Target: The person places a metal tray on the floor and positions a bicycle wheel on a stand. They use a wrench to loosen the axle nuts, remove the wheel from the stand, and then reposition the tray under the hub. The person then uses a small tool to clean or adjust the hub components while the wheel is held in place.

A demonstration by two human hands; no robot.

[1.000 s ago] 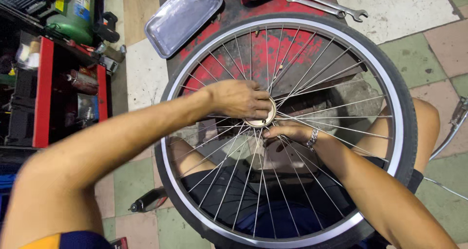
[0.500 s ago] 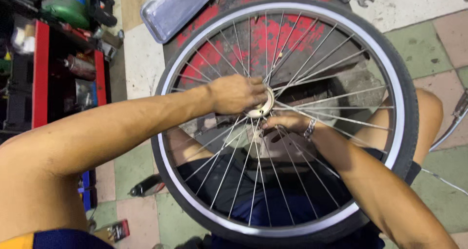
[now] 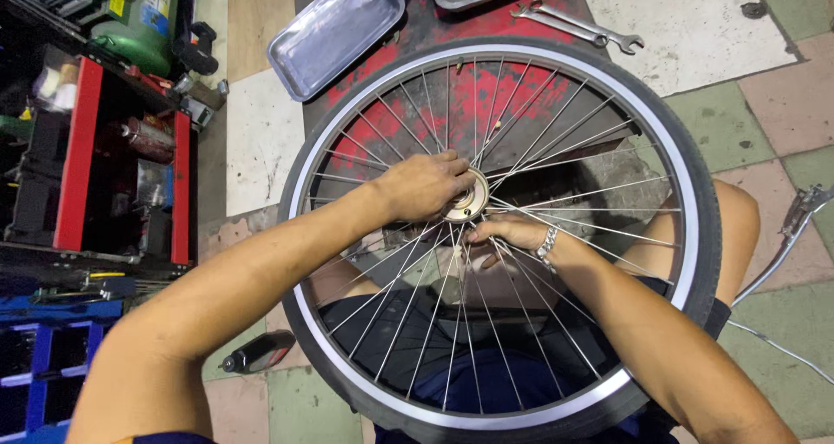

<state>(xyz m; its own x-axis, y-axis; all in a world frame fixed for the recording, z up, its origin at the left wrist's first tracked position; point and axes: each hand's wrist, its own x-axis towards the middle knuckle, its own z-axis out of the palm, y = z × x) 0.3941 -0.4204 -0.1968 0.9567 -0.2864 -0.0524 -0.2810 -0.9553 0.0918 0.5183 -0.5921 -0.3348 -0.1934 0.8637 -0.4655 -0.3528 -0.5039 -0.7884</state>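
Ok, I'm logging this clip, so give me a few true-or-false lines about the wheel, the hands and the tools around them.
1. Both hands are at the hub of the bicycle wheel. True.
2. The left hand holds a spanner. False: the spanners lie untouched on the floor beyond the wheel.
3. The right hand has a metal bracelet at the wrist. True.
4. The metal tray lies inside the wheel's rim. False: it lies outside, beyond the tyre.
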